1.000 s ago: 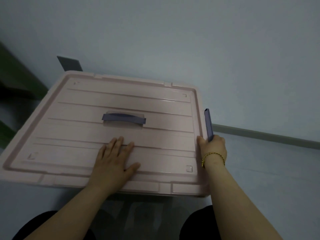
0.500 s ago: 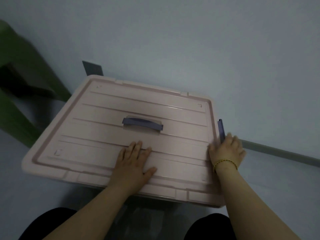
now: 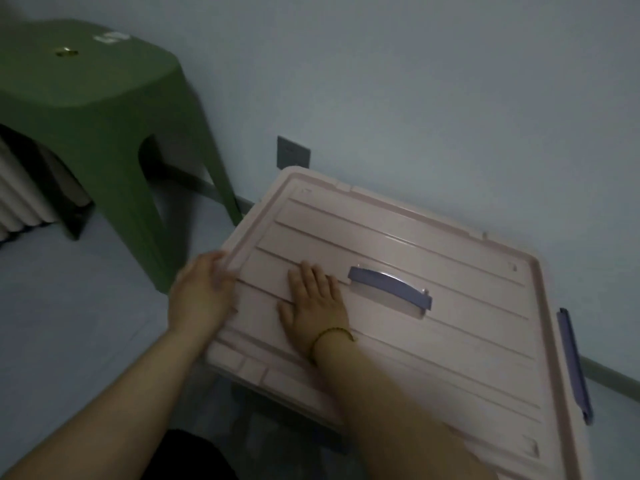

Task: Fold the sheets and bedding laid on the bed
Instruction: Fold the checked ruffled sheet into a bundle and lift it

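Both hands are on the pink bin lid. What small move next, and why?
Probably work the left rim's catch: the left hand is at the pink lid's left rim, its grip blurred, while the right hand lies flat beside the purple handle, steadying. Any catch there is hidden.

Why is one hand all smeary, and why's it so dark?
Head view: the left hand at the edge of the lid is smeared, likely motion blur; the right hand looks sharper; the light is dim and bluish.
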